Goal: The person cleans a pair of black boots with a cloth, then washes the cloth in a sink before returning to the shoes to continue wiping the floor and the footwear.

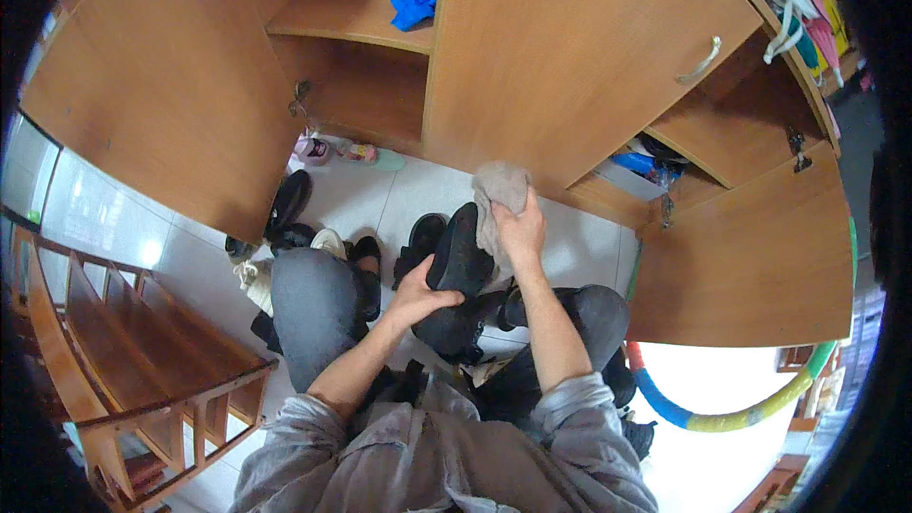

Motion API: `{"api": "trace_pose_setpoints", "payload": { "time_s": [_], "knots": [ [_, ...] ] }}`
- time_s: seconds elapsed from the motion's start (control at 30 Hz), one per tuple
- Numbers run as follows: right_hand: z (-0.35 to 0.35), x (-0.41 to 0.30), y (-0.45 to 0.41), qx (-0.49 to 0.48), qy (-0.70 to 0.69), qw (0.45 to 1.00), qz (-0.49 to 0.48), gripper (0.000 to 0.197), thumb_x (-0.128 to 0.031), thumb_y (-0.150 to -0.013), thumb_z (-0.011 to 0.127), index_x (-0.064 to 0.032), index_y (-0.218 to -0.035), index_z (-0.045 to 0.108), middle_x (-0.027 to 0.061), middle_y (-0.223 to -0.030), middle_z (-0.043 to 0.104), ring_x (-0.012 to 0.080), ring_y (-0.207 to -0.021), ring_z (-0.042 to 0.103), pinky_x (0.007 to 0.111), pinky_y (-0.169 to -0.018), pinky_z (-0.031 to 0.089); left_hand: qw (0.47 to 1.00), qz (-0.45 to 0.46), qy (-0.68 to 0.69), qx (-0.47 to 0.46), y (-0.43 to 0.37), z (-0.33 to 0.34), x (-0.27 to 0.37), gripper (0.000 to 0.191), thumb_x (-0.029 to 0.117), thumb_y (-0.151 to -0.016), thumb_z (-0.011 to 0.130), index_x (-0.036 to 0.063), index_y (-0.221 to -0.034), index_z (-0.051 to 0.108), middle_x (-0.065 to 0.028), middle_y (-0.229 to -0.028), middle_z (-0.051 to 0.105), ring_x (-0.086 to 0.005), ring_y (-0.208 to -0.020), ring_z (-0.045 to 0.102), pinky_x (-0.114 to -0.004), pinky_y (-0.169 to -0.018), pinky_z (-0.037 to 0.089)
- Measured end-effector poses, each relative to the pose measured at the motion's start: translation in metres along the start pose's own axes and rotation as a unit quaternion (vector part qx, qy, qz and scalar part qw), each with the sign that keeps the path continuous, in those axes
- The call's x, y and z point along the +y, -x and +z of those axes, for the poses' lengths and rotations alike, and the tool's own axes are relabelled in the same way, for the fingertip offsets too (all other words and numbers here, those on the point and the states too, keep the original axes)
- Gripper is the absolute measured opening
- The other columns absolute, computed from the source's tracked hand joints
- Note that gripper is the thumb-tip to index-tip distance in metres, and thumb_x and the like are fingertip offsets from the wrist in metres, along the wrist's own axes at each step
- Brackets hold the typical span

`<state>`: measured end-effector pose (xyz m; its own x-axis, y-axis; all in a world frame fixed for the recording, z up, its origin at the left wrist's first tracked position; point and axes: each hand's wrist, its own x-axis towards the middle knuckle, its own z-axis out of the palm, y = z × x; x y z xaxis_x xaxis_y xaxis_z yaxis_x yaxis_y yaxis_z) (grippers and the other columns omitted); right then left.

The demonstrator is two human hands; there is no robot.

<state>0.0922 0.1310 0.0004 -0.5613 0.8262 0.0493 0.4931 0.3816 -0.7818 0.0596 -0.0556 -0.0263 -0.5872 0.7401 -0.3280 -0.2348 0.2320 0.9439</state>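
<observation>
A black shoe [456, 256] is held between my knees, its dark sole turned up towards me. My left hand [420, 299] grips it near the middle, with the thumb lying across the sole. In my right hand [520, 228] is a bunched beige cloth [501, 189], pressed along the shoe's right edge near the toe. The palm and part of the cloth's folds are hidden by my fingers. Just left of the held shoe, another black shoe [427, 231] rests on the tiled floor.
Ahead stands a wooden cabinet [556, 50]; its left door [157, 85] and right door [748, 256] hang open. More shoes [288, 199] lie by my left knee. A wooden rack [142, 349] is at left, a multicoloured hoop [712, 422] at right. Bottles [313, 149] sit beneath the cabinet.
</observation>
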Motion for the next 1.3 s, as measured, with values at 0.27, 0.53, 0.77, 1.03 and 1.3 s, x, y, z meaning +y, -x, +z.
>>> {"api": "trace_pose_setpoints", "payload": {
  "time_s": [0.27,0.53,0.77,1.03,1.3],
  "knots": [
    [0.014,0.016,0.079,-0.219,-0.029,0.975,0.002,0.063,-0.024,-0.068,0.062,-0.0046,-0.123,0.039,0.0234,-0.100,0.057,0.0369,-0.094,0.055,0.040,-0.080,0.044,0.984,-0.039,0.115,0.130,-0.016,-0.013,-0.036,0.058,0.011,-0.055,0.074,-0.0015,-0.106,0.050,-0.0090,-0.092,0.060,-0.0158,-0.080,0.057,-0.028,-0.072,0.047],
    [0.018,0.033,0.015,-0.053,-0.085,0.994,0.035,0.059,-0.018,-0.066,0.061,-0.0050,-0.121,0.043,0.0220,-0.100,0.058,0.0345,-0.095,0.056,0.037,-0.082,0.044,0.998,-0.041,0.023,0.033,-0.010,0.015,-0.045,0.059,0.014,-0.056,0.074,-0.0006,-0.108,0.050,-0.0084,-0.091,0.060,-0.0163,-0.082,0.056,-0.026,-0.075,0.045],
    [0.023,0.069,0.064,-0.398,-0.050,0.915,0.039,0.055,-0.020,-0.061,0.063,-0.0006,-0.111,0.051,0.0204,-0.098,0.059,0.0298,-0.091,0.058,0.035,-0.078,0.045,0.967,-0.075,0.153,0.189,-0.024,0.000,-0.058,0.051,0.003,-0.058,0.070,0.0010,-0.105,0.051,-0.0087,-0.089,0.060,-0.0176,-0.076,0.058,-0.029,-0.067,0.048],
    [0.018,0.129,0.021,-0.156,-0.166,0.955,0.191,0.062,-0.020,-0.060,0.068,-0.0059,-0.116,0.047,0.0145,-0.101,0.059,0.0249,-0.091,0.058,0.033,-0.081,0.044,0.935,-0.053,-0.116,0.330,-0.034,-0.028,-0.058,0.061,0.017,-0.055,0.073,0.0032,-0.109,0.048,-0.0134,-0.094,0.060,-0.0254,-0.083,0.058,-0.033,-0.075,0.045],
    [0.026,0.227,-0.033,0.010,-0.082,0.976,0.202,0.073,-0.029,-0.065,0.064,-0.0136,-0.129,0.032,0.0236,-0.121,0.043,0.0377,-0.107,0.047,0.042,-0.087,0.040,0.940,-0.049,-0.297,0.160,-0.014,-0.008,-0.093,0.076,0.017,-0.055,0.076,0.0069,-0.122,0.040,-0.0180,-0.105,0.054,-0.0302,-0.096,0.053,-0.037,-0.080,0.043]
  ]
}}
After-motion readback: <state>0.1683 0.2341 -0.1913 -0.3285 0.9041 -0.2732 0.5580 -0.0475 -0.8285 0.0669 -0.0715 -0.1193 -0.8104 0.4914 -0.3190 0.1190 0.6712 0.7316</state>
